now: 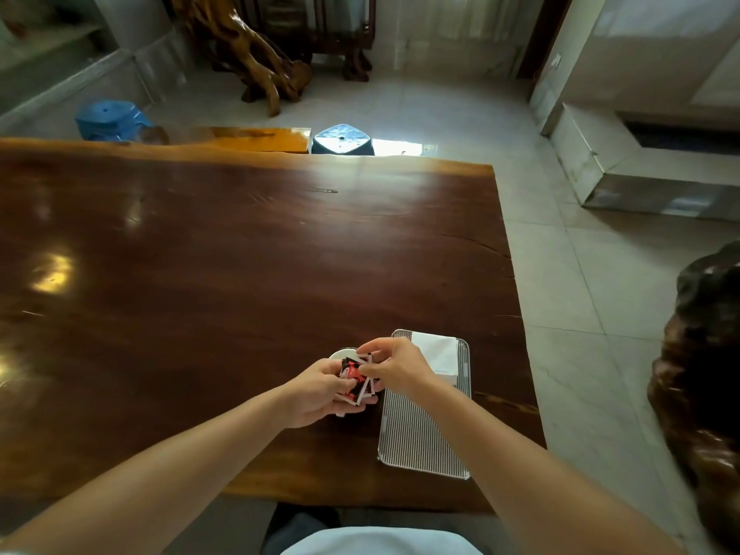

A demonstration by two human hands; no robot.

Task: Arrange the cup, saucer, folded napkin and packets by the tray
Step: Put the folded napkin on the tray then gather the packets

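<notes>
Forearms (180,454) lead to left hand (320,388) and right hand (394,364), both grips closed on the packets (354,374), seemingly sorting them; next, lay them neatly beside the tray (416,434).

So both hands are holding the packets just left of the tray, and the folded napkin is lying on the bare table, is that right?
Not quite: the head view shows the folded napkin lying on the far end of the tray, not the bare table. The left hand and right hand do hold the packets just left of the tray.
</notes>
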